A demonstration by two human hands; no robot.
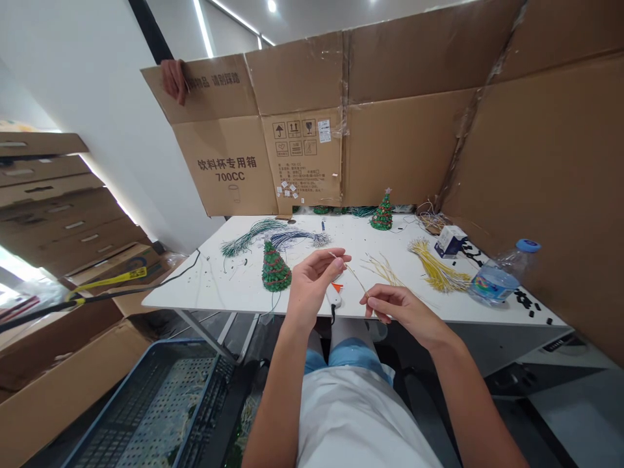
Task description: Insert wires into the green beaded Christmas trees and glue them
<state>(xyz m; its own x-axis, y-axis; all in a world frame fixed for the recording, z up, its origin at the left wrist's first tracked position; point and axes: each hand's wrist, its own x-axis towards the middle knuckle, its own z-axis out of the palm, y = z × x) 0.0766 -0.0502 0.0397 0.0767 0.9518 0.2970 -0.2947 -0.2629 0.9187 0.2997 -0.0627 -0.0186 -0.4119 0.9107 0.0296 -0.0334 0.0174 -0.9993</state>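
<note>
A thin yellowish wire (357,279) runs between my two hands above the front of the table. My left hand (316,276) pinches its upper end between thumb and fingers. Lower and to the right, my right hand (397,307) pinches the other end. Just left of my left hand stands a small green beaded Christmas tree (275,268), with a thin lead hanging from its base over the table edge. Below the hands lies a white device (334,296) with an orange tip and a black cord. Loose yellow wires (386,269) lie behind my right hand.
A yellow wire bundle (441,268), a small box (450,241) and a plastic bottle (504,273) stand right. Green wires (253,235) and blue wires (299,238) lie left. Another tree (382,213) stands near the cardboard wall (404,153). A blue crate (146,403) sits on the floor.
</note>
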